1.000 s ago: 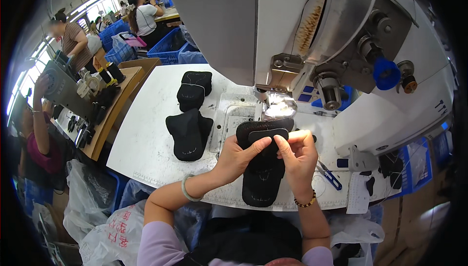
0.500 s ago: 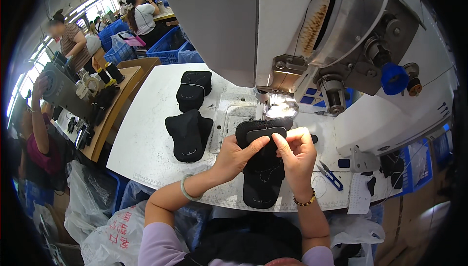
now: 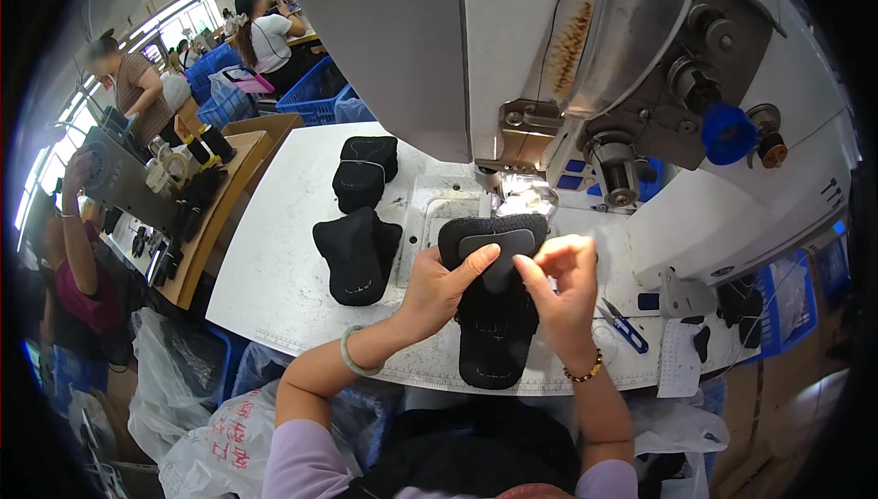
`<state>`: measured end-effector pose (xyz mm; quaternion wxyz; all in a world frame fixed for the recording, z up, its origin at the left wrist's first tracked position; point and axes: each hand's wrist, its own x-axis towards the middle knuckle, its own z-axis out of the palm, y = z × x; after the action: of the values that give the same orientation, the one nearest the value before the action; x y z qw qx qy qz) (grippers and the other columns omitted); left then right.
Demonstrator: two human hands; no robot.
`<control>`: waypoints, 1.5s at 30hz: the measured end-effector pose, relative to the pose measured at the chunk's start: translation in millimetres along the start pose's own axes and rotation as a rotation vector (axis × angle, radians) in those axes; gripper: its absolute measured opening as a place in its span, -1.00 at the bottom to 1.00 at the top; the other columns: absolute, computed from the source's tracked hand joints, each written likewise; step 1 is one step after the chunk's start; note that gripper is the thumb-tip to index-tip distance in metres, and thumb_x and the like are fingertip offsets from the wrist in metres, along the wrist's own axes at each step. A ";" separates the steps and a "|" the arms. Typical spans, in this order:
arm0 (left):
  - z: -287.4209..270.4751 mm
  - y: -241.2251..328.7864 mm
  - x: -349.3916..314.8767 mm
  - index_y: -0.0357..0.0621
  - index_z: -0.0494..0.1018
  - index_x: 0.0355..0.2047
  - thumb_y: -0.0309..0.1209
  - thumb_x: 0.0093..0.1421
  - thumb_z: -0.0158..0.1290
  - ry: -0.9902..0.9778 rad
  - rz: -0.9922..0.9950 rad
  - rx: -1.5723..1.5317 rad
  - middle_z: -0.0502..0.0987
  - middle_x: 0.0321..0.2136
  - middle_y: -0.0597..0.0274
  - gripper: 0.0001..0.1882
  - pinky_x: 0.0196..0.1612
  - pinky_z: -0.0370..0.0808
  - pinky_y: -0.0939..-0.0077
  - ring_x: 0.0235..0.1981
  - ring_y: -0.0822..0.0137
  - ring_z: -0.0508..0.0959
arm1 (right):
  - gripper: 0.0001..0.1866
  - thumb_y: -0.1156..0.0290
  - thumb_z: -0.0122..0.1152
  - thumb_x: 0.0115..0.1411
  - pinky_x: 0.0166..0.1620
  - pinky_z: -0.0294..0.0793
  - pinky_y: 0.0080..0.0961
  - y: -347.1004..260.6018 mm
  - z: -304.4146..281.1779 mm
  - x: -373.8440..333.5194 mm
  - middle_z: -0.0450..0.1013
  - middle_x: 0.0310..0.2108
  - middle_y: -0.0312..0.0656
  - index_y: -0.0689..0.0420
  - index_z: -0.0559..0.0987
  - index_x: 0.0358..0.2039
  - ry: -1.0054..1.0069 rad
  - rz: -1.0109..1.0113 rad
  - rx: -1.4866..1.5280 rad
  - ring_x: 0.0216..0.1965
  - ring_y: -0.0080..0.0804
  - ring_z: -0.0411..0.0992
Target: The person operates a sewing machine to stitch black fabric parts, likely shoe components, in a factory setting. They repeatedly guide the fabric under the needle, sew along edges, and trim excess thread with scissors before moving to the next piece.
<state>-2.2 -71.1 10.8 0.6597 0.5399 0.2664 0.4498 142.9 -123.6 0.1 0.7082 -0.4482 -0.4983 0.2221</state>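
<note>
My left hand (image 3: 437, 289) grips a black padded fabric piece (image 3: 452, 236) from its left side, with the thumb pressed on a smooth dark patch (image 3: 517, 241) that lies over its face. At the right edge of the patch is my right hand (image 3: 565, 293). Its fingers are curled and its thumb tip is by the patch; anything small between them is hidden. Below the held piece, black stitched fabric (image 3: 494, 353) reaches to the table's near edge; whether it is joined to that piece I cannot tell. Just beyond my hands, the lit sewing head (image 3: 523, 193) of a machine stands over the table.
Two stacks of black pieces, a far one (image 3: 361, 183) and a nearer one (image 3: 355, 261), lie left on the white table (image 3: 265, 261). Blue-handled thread snips (image 3: 626, 330) lie right. The machine's body (image 3: 393, 42) rises ahead. Co-workers sit and stand at the left.
My right hand has drawn slightly away from the patch, and its fingers have lifted off. The left thumb still presses the patch. The view has shifted a little.
</note>
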 end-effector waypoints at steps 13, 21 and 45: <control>4.8 23.3 -6.9 -0.37 0.46 -0.29 -0.37 0.17 0.05 0.164 -0.065 -0.102 0.54 -0.38 0.18 -0.75 -0.33 0.49 0.62 -0.39 0.45 0.54 | -0.62 0.31 0.24 -0.13 -0.24 0.15 -0.51 -4.3 -22.7 22.2 0.25 -0.33 -0.45 -0.24 0.61 -0.21 -0.360 -1.052 -0.892 -0.33 -0.56 0.17; -1.2 29.5 28.4 -0.30 0.48 -0.31 -0.44 0.19 -0.01 0.151 0.027 -0.116 0.51 -0.40 0.32 -0.83 -0.31 0.43 0.64 -0.41 0.54 0.47 | -0.52 0.27 0.33 -0.26 -0.25 0.20 -0.42 -5.9 -4.4 40.4 0.31 -0.31 -0.44 -0.17 0.60 -0.19 -0.263 -0.734 -0.714 -0.33 -0.50 0.27; -20.5 30.4 59.8 -0.27 0.44 -0.30 -0.46 0.19 -0.02 -0.155 0.126 0.247 0.49 -0.38 0.33 -0.86 -0.19 0.35 0.63 -0.30 0.54 0.42 | -0.28 0.51 0.26 -0.39 -0.24 0.20 -0.28 9.3 -20.7 47.9 0.38 -0.24 -0.37 -0.21 0.54 -0.05 -0.347 -0.641 -0.699 -0.26 -0.31 0.31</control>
<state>-1.6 -8.4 42.1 0.5774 0.6657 0.2332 0.4112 182.2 -91.0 14.3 0.4550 -0.4397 -0.7657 -0.1154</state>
